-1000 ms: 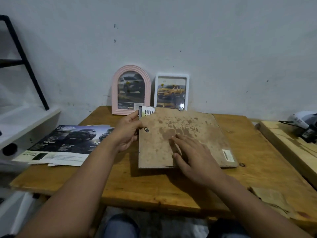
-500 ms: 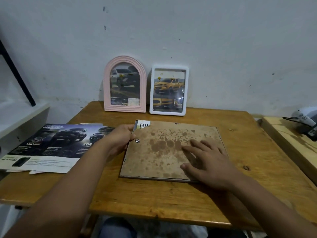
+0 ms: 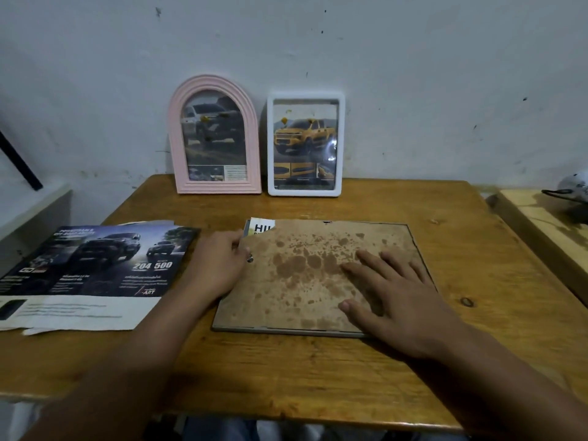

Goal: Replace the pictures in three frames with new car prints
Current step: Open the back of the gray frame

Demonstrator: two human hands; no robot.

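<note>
A large frame lies face down on the wooden table, its stained brown backing board up. A corner of a car print pokes out at its top left. My left hand rests at the frame's left edge, fingers by a small metal clip. My right hand lies flat, fingers spread, on the backing board's right half. A pink arched frame and a white frame, both holding car prints, lean on the wall behind.
A dark car brochure lies on the table's left part. A second wooden surface with a white object stands to the right. A white shelf and black bar sit at the left.
The large frame was tilted up off the table and has been lowered flat. Both hands stayed on it; the view shifted closer and lower.
</note>
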